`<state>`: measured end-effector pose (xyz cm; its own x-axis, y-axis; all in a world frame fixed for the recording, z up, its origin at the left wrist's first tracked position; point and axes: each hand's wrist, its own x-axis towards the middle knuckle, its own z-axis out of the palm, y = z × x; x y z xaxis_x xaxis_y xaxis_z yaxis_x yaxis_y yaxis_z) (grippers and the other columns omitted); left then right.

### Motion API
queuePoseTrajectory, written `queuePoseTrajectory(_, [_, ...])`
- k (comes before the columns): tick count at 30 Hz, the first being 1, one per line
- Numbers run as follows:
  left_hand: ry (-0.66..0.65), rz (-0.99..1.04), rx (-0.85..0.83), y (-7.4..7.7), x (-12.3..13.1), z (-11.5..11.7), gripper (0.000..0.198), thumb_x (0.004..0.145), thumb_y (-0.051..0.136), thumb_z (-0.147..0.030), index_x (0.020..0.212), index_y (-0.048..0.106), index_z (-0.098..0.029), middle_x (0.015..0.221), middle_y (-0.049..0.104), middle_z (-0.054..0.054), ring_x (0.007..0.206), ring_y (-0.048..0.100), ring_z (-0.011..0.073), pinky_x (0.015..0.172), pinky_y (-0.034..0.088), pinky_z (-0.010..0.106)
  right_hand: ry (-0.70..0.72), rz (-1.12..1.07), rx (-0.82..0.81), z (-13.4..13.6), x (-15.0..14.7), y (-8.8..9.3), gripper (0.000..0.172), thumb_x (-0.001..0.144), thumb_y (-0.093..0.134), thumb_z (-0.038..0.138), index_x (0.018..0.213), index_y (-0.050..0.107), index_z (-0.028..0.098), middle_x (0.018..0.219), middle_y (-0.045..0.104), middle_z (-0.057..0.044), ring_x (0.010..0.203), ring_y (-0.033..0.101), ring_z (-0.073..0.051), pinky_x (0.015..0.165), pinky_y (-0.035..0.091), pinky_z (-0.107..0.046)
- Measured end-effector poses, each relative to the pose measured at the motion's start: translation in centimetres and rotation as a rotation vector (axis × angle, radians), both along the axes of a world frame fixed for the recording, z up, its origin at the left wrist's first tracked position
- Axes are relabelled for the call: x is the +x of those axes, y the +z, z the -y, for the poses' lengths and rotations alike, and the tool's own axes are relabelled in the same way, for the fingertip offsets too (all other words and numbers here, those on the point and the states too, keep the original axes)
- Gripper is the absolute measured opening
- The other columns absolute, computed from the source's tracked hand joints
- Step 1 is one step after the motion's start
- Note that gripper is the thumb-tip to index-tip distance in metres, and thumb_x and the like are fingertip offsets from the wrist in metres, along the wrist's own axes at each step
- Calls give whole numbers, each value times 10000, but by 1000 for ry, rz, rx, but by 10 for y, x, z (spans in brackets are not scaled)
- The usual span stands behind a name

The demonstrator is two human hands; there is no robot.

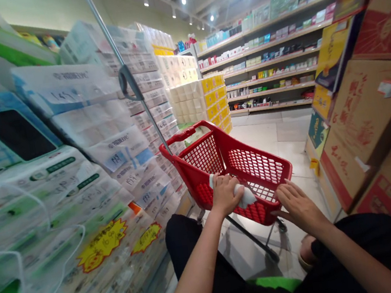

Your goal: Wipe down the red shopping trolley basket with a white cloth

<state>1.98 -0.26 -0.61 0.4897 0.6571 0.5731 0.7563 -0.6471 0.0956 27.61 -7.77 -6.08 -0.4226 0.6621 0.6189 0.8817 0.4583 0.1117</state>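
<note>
A red plastic shopping basket [255, 161] on a wheeled metal frame stands in front of my knees. At its near rim, my left hand [226, 193] is closed on a whitish cloth [246, 196], part of which hangs over the basket's edge. My right hand [297, 203] grips the basket's near right corner, with the fingers over the rim and the thumb below. Through the basket's mesh the floor shows. A metal pole [106, 32] with a grey hook rises from the basket's left side.
Stacked tissue packs [93, 133] fill the left side, with a dark-screened phone [15, 134] and a white cable on them. Cardboard boxes [368, 109] are piled at the right. Shelves of small products [271, 62] stand at the back, beyond a tiled floor [259, 129].
</note>
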Motion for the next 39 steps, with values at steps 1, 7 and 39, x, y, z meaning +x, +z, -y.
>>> queuePoseTrajectory(1, [7, 1, 7, 0, 3, 2, 202, 899, 495, -401, 961, 609, -246, 969, 548, 10, 1003, 469, 204, 1104, 232, 470, -5, 0, 0, 1, -5, 2, 292, 853, 585, 439, 1001, 509, 199, 999, 590, -94, 1053, 525, -257, 1065, 339, -477])
queuePoseTrajectory(7, [-41, -13, 11, -15, 36, 38, 242, 888, 506, -444, 966, 606, -237, 992, 555, 40, 1010, 469, 228, 1100, 253, 495, -65, -15, -46, 7, -33, 11, 124, 848, 562, 234, 957, 512, 203, 936, 561, -71, 1003, 497, -251, 1027, 350, -455])
queuePoseTrajectory(39, [258, 43, 63, -35, 18, 65, 152, 901, 495, -326, 966, 580, -218, 940, 561, 66, 918, 502, 247, 963, 381, 492, -166, -39, 4, 3, -71, 8, 115, 845, 537, 273, 917, 538, 183, 909, 541, -95, 919, 447, -263, 964, 328, -452])
